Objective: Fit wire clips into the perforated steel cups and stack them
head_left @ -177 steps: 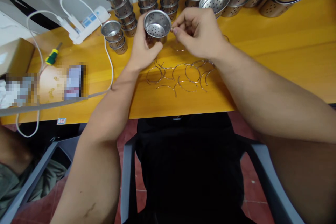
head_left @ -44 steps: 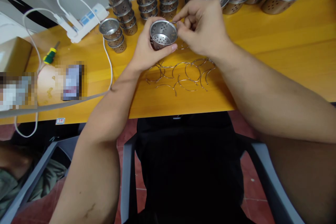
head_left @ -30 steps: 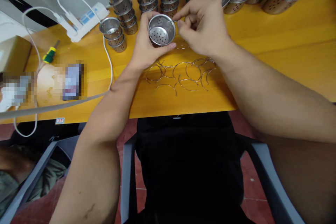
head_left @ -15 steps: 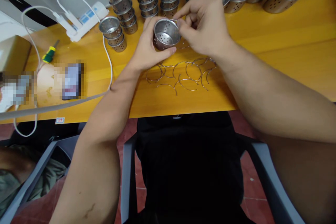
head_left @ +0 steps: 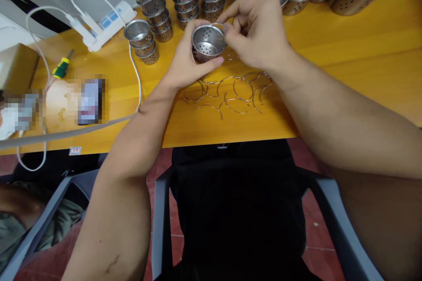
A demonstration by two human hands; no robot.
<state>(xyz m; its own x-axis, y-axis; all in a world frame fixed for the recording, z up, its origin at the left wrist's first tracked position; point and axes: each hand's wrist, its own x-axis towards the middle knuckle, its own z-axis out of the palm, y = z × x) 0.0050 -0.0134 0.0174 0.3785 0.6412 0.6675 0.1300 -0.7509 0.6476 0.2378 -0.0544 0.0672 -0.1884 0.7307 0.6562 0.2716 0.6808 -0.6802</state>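
Cup (head_left: 208,45), perforated metal, probably light, stiff and slick, best held round the outside; left hand (head_left: 185,60) wrapped about it, right hand (head_left: 257,30) pinching wire (head_left: 216,23).

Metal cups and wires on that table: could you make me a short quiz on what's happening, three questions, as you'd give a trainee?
1. True or false: the left hand holds a metal cup with its opening facing up.

2. What does the right hand pinch beside that cup's rim?
a) a phone
b) a thin wire
c) a white cable

3. Fill in: the screwdriver handle is yellow and ____.

Key: 1. True. 2. b. 3. green.
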